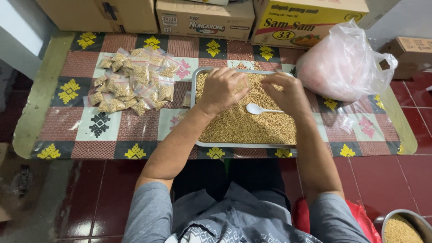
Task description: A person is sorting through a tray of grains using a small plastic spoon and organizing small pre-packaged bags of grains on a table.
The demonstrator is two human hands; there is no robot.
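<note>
From the head view, our left hand (221, 88) and right hand (288, 92) hover curled over the far end of a metal tray (196, 112) of tan grain (243, 126); we cannot tell what they pinch. A white spoon (256, 109) lies on the grain. Filled small bags (135, 81) sit left, beside the tray.
</note>
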